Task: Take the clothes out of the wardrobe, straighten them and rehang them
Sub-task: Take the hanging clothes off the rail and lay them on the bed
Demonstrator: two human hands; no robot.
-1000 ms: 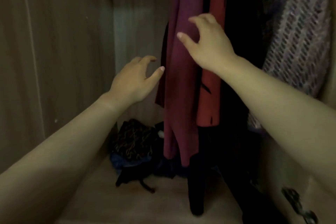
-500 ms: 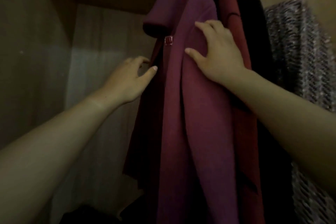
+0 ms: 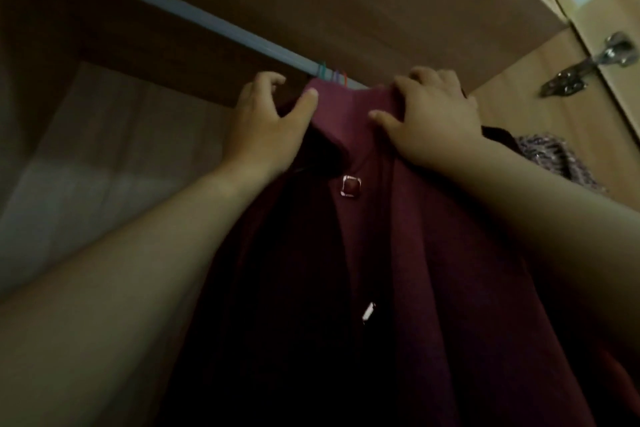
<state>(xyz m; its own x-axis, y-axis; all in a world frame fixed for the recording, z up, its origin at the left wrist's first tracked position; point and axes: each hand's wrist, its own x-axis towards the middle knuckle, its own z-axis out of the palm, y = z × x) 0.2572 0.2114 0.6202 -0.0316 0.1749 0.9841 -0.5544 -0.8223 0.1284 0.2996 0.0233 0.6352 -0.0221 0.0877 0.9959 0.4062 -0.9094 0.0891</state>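
Observation:
A maroon garment (image 3: 433, 253) with a square button (image 3: 350, 186) hangs from the pale rail (image 3: 173, 7) at the top of the wardrobe. Coloured hanger hooks (image 3: 332, 74) sit on the rail just above its collar. My left hand (image 3: 270, 121) holds the garment's left shoulder, thumb on the front and fingers curled behind. My right hand (image 3: 433, 114) clasps the right shoulder, with its fingers over the top edge and thumb spread on the front. The hanger inside the garment is hidden.
A grey patterned garment (image 3: 550, 152) hangs behind my right forearm. A metal door hinge (image 3: 588, 66) is fixed to the right side panel. The wardrobe's top board lies close above the rail, and its back wall (image 3: 104, 156) shows at the left.
The view has tilted up from the wardrobe floor to the rail. Both hands have risen along the maroon garment to its shoulders and closed on them.

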